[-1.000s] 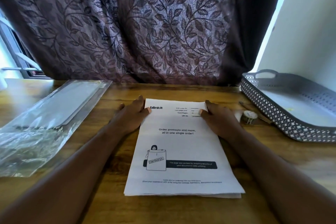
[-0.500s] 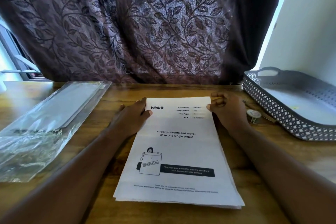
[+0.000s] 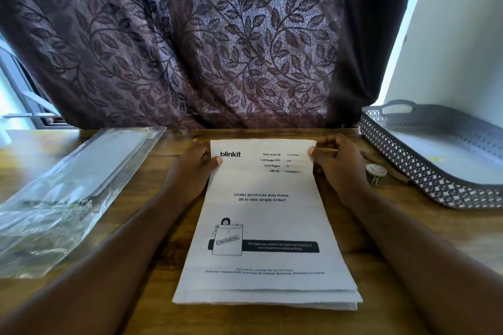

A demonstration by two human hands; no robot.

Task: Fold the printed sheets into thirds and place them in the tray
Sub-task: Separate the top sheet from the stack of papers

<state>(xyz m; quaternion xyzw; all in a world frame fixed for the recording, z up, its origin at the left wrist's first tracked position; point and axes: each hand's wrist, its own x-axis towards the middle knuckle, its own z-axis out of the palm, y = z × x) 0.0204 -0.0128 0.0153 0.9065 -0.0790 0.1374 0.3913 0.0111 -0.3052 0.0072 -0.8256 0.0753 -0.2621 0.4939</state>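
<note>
A stack of white printed sheets [image 3: 265,223] lies on the wooden table in front of me, its top page marked "blinkit". My left hand [image 3: 193,168] holds the stack's far left corner, thumb on top of the page. My right hand [image 3: 337,166] pinches the far right corner with thumb and curled fingers. The grey perforated tray [image 3: 424,171] stands at the right, apart from the sheets, with a pale sheet lying inside it.
A clear plastic sleeve [image 3: 68,190] with papers lies at the left. A small white roll of tape [image 3: 375,171] and a thin stick sit between my right hand and the tray. A dark leaf-patterned curtain [image 3: 204,41] hangs behind the table.
My right hand slid from on top of the page out to its far right corner and now pinches it. The stack shifted slightly toward me. My left hand stayed at the left corner.
</note>
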